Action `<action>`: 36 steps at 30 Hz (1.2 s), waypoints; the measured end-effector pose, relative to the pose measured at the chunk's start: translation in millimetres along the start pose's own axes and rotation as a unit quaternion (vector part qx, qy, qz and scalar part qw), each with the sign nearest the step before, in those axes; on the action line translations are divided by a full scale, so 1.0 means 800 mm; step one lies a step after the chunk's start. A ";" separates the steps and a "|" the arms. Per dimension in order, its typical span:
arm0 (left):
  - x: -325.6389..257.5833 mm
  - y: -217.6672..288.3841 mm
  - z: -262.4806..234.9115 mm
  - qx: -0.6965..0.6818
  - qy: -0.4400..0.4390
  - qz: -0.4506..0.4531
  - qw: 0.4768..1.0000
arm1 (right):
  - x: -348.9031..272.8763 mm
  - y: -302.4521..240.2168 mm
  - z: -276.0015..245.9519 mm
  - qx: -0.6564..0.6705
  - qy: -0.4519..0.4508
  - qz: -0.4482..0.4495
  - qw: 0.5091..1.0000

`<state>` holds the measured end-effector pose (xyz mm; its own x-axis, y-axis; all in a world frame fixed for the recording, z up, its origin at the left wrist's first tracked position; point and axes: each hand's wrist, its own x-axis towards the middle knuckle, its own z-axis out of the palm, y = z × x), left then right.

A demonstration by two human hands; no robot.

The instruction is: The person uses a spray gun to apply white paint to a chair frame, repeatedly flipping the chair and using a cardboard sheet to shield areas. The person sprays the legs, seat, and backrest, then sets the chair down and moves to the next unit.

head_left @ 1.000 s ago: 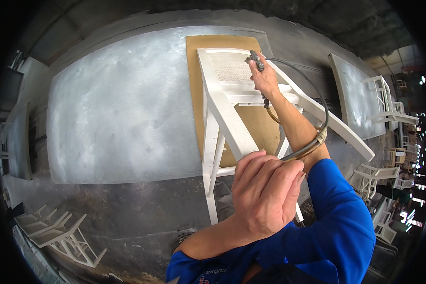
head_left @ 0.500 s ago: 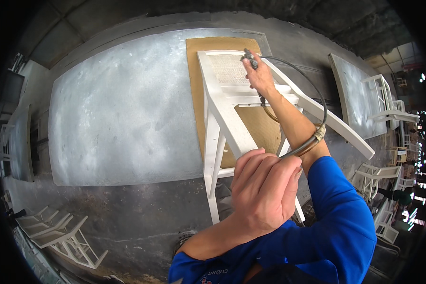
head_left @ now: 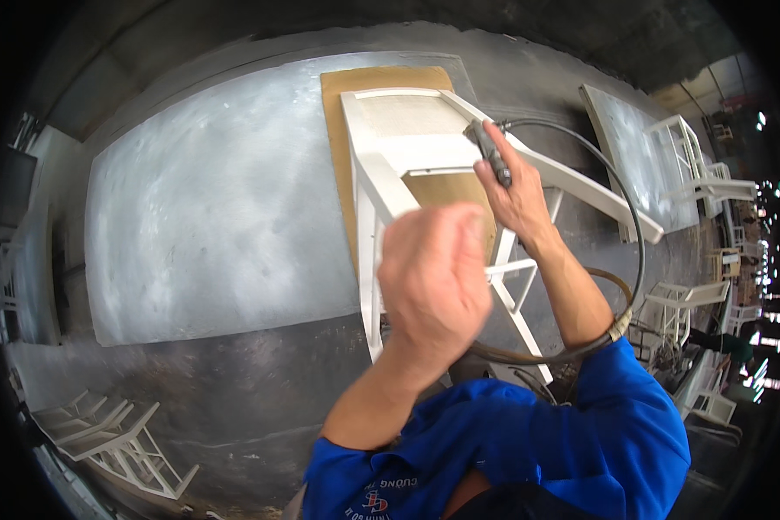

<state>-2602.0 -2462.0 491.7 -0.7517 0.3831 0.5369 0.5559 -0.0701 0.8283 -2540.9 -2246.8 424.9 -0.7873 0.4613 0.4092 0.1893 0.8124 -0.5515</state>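
A white wooden chair (head_left: 420, 152) with a pale panel rests tipped over on a brown board (head_left: 338, 147), its parts reaching toward me. My right hand (head_left: 522, 195) grips a dark spray gun (head_left: 492, 154), held above the chair near its right rail. A black hose (head_left: 624, 186) loops from the gun around past my right forearm. My left hand (head_left: 433, 282) is closed in a fist at the near end of the chair's left post, close to me and blurred; it covers that end of the post.
The board lies on a large grey-white tabletop (head_left: 217, 208). White chairs (head_left: 117, 438) stand at the lower left, with more white chairs (head_left: 689, 303) along the right. Another grey table (head_left: 633, 156) is at the far right. Hose coils (head_left: 537, 357) hang near my body.
My right hand has drawn back toward me and right with the spray gun, which now points another way. My left hand has moved up and left, and the hose has swung lower, apart from it.
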 end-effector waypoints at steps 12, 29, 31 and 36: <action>0.013 0.007 0.008 0.101 -0.013 -0.116 0.988 | -0.193 -0.032 -0.178 0.129 -0.039 0.187 0.973; 0.020 -0.009 0.011 0.114 -0.033 -0.112 0.987 | -0.182 -0.139 -0.187 0.156 -0.019 0.252 0.955; 0.021 -0.008 0.012 0.114 -0.035 -0.095 0.988 | -0.179 -0.137 -0.190 0.072 0.034 0.248 0.965; 0.022 -0.009 0.012 0.093 -0.032 -0.094 0.991 | -0.187 -0.145 -0.174 0.136 -0.038 0.276 0.951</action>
<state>-2615.9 -2445.9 493.4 -0.8278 0.4308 0.3593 0.4680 0.1773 0.8657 -2363.8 -2360.7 528.8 -0.6545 0.7547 -0.0455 0.4358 0.3274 -0.8384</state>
